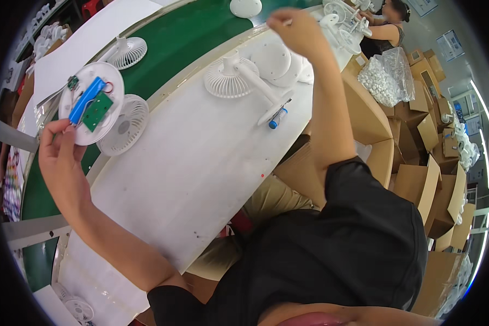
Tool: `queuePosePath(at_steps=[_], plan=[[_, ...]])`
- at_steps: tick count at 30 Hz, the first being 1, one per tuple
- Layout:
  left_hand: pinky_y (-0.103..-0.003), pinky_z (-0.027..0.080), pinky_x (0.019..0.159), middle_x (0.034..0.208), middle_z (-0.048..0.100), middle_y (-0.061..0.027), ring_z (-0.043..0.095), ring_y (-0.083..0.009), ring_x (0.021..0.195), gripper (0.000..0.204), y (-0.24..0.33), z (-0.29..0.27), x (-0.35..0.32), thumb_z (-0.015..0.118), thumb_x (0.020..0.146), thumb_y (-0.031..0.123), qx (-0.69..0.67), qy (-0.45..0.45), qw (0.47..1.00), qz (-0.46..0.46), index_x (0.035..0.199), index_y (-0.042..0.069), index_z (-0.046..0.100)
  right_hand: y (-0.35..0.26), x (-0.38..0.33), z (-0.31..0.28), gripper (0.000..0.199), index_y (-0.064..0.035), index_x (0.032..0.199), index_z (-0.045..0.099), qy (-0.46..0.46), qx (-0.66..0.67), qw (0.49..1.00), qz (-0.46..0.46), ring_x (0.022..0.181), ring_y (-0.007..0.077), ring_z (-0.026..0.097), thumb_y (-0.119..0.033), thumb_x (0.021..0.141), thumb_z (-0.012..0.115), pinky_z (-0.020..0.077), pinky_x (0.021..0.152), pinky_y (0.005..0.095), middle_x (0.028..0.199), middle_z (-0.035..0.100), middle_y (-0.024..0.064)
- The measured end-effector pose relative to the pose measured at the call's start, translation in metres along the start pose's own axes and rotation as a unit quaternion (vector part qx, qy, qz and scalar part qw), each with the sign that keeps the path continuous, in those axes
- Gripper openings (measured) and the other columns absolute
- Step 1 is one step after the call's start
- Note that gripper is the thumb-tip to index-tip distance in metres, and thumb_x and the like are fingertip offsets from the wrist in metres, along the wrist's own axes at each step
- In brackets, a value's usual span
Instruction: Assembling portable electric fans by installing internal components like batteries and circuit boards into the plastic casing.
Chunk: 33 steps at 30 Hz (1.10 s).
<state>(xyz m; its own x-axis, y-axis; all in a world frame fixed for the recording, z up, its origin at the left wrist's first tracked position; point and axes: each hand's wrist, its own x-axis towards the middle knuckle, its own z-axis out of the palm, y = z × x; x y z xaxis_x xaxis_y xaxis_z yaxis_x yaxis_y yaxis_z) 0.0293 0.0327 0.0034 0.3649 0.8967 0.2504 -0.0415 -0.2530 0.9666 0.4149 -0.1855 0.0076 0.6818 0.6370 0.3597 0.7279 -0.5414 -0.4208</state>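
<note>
At the left, my left hand point(62, 146) grips the lower edge of a round white plastic base point(114, 81). A blue cylindrical battery point(87, 100) and a green circuit board point(98, 111) lie on its inner face, with thin wires beside them. My right arm stretches to the far side of the white table, and my right hand point(296, 31) is raised there with its fingers curled together. Whatever it may hold is too small to make out. Below that hand stand several round white discs point(271, 61). A white desk fan point(231, 76) lies nearby, with a blue battery point(277, 118) by its foot.
A green conveyor belt point(163, 49) runs along the white tabletop point(163, 179). White fans point(126, 53) and another round white disc point(245, 7) lie on it. Cardboard boxes point(364, 108) and a bag of white parts point(383, 79) stand at the right. A co-worker point(386, 32) works at the far end.
</note>
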Motion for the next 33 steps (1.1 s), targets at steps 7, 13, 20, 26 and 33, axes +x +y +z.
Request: queuePosePath(at_steps=[7,13,20,26,33], plan=[[-0.022,0.052,0.069,0.091,0.068,-0.0132,0.061,-0.0133,0.077,0.032,-0.002,0.026,-0.004,0.058,0.085,-0.003,-0.047,0.003,0.998,-0.032,0.116,0.005,0.06,0.079,-0.028,0.065,0.057,-0.0162,0.127,0.064,0.031,-0.228,0.973,0.021,0.117,0.0405,0.05,-0.028,0.073,0.077,0.0451,0.094,0.0492,0.13,0.052,0.0186],[-0.022,0.054,0.064,0.091,0.07,-0.015,0.063,-0.0151,0.074,0.053,0.023,0.052,-0.018,0.057,0.083,-0.007,-0.058,-0.004,0.997,-0.045,0.134,0.007,0.057,0.072,-0.017,0.039,0.057,-0.0139,0.128,0.061,-0.082,-0.072,0.993,-0.038,0.104,0.0365,0.062,-0.009,0.072,0.072,0.0476,0.093,0.0437,0.113,0.068,0.0155],[-0.021,0.055,0.067,0.096,0.071,-0.0175,0.067,-0.0163,0.077,0.053,0.033,0.02,-0.019,0.056,0.082,-0.008,-0.053,0.012,0.998,-0.032,0.133,0.004,0.057,-0.026,-0.005,-0.025,0.041,-0.003,0.122,0.063,0.176,0.274,0.942,-0.084,0.096,0.0237,0.065,-0.008,0.081,0.069,0.053,0.085,0.0341,0.109,0.07,0.0147],[-0.021,0.055,0.069,0.096,0.072,-0.0163,0.067,-0.016,0.078,0.054,0.042,-0.058,-0.032,0.057,0.081,-0.004,0.001,0.076,0.997,0.0,0.135,0.004,0.056,-0.197,-0.031,-0.011,0.034,0.0064,0.126,0.054,0.026,0.483,0.875,0.025,0.097,0.0185,0.06,-0.003,0.094,0.052,0.0506,0.085,0.0246,0.115,0.063,0.0183],[-0.022,0.056,0.071,0.101,0.07,-0.0194,0.068,-0.0179,0.082,0.056,0.034,-0.076,-0.025,0.058,0.083,-0.002,0.074,0.129,0.988,-0.041,0.139,0.003,0.052,-0.203,-0.003,0.07,0.031,0.005,0.12,0.058,-0.113,0.69,0.714,-0.024,0.097,0.0201,0.06,0.001,0.09,0.055,0.05,0.081,0.0249,0.114,0.063,0.0164]])
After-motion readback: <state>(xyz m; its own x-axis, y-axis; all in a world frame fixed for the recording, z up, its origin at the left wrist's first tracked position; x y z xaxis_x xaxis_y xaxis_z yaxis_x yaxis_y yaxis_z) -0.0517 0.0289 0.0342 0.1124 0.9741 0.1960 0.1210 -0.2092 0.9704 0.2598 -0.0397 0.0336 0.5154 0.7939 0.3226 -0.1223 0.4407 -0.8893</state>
